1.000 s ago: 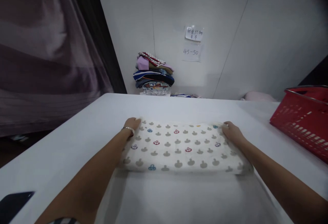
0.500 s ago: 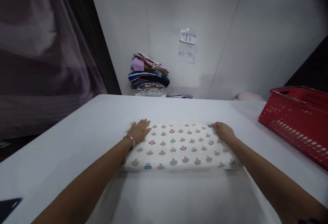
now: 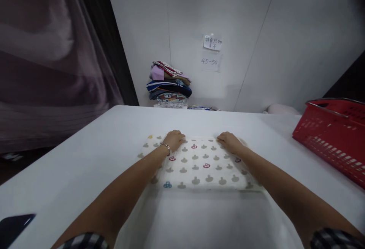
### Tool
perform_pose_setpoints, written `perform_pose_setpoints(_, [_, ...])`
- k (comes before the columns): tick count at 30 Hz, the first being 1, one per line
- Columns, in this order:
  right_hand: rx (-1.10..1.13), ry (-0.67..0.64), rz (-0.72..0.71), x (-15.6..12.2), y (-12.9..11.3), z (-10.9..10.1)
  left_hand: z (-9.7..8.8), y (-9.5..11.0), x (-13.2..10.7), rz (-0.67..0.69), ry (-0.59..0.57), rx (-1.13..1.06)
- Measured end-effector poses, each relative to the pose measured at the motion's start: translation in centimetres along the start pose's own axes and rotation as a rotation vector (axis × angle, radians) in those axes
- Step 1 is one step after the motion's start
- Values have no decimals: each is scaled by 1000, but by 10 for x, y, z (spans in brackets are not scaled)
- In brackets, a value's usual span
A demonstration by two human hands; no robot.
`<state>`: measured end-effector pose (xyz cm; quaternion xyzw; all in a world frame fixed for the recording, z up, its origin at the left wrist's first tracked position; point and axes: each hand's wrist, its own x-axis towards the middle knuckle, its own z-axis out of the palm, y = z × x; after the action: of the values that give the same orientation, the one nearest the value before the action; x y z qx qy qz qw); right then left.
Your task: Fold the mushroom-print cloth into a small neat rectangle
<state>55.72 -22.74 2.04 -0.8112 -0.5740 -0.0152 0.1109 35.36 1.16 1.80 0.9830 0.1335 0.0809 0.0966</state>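
A folded white cloth point(image 3: 199, 167) printed with small grey, red and blue shapes lies flat on the white table point(image 3: 85, 154) in front of me. My left hand point(image 3: 173, 139) rests palm down on its far edge, left of the middle, with a bracelet at the wrist. My right hand point(image 3: 229, 141) lies on the same far edge, right of the middle. Both hands have their fingers curled slightly over the cloth's back edge. The two hands are a short way apart.
A red plastic basket point(image 3: 333, 135) stands on the table at the right. A stack of folded clothes point(image 3: 169, 85) sits against the back wall, under two paper notes point(image 3: 212, 51). A dark flat object point(image 3: 13, 228) lies at the near left corner. A curtain hangs left.
Both hands have slid inward along the cloth's far edge, from its outer corners toward the middle.
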Motion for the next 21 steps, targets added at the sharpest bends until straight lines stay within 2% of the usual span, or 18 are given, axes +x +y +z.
perform_pose_setpoints(8, [-5,95,174,7,0,4,10,2,15,-244,72,-139])
perform_pose_setpoints(12, [-26,35,281,16,0,15,19,5,21,-358,47,-137])
perform_pose_setpoints(16, [-15,-23,271,16,5,18,21,4,20,-304,16,-124])
perform_pose_setpoints(21, [-54,-103,210,5,20,7,14,-4,17,-221,-28,-61])
